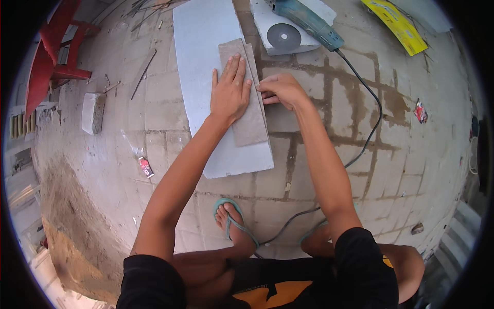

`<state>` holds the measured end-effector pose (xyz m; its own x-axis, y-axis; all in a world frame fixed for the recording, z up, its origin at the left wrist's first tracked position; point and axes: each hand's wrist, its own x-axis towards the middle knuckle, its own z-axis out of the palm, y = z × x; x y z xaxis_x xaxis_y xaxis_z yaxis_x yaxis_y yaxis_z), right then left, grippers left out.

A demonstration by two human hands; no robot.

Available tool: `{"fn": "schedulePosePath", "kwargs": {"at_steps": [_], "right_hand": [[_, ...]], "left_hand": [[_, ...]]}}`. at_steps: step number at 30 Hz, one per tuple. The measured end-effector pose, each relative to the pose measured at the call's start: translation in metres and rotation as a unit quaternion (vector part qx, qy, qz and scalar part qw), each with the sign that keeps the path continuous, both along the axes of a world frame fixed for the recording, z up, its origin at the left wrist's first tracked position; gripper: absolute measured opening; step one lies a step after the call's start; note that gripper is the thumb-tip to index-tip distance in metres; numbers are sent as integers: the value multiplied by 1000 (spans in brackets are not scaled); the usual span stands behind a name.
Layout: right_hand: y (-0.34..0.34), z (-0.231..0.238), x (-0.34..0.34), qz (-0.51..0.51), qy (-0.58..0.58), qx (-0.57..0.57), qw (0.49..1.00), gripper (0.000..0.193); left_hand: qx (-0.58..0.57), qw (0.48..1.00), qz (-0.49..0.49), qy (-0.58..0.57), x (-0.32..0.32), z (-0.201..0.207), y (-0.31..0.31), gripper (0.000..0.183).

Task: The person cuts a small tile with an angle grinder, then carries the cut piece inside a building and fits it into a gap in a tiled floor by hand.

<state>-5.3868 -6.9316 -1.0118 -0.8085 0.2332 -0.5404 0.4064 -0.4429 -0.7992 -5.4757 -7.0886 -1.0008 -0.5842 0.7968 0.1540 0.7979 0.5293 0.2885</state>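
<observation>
"what's the ground like?"

"pale beige block paving (159,103), its joints dark on the right side. a red plastic chair (41,72) stands at far left, a brown earthy mound (77,257) at lower left."

"and the count?"

"two thin grey-beige rectangular tile strips (249,126), overlapping, on one long pale blue-white board (198,51). one teal angle grinder (309,23) with a black cord (381,109), and one round dark-grey disc (284,37), both on one white slab (307,45). one rough grey concrete block (92,113), two small red packets, left (145,167) and right (421,112)."

"the hands?"

"two, near each other but apart. the left hand (230,95) lies flat over the strips, thumb spread. the right hand (283,91) has curled fingers at their right edge; whether it pinches them, i can't tell."

"edges and room?"

"the strips' right edge closely follows the board's; the board's near end sticks out past them. paving runs between board and block, and the cord loops over the right side."
</observation>
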Motion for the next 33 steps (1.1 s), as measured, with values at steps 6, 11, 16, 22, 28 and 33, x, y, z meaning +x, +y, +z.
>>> {"fn": "schedulePosePath", "kwargs": {"at_steps": [6, 11, 16, 22, 28, 33], "right_hand": [[-3, 23, 1, -7, -56, 116, 992, 20], [63, 86, -15, -241, 46, 480, 842, 32], [141, 52, -40, -125, -74, 765, 627, 71], [151, 61, -54, 98, -126, 696, 700, 80], [150, 63, -60, 79, -154, 700, 693, 70], [152, 59, -64, 69, -154, 699, 695, 66]], "left_hand": [[-42, 999, 18, 18, 3, 7, -5, 54], [-64, 998, 15, -3, -8, 13, -11, 57], [-128, 990, -21, -62, -16, 29, 3, 61], [-156, 985, 4, -73, -26, 45, 10, 62], [-194, 979, 20, -54, -25, 68, 29, 61], [-115, 992, 22, -37, -34, 67, 19, 53]]}}
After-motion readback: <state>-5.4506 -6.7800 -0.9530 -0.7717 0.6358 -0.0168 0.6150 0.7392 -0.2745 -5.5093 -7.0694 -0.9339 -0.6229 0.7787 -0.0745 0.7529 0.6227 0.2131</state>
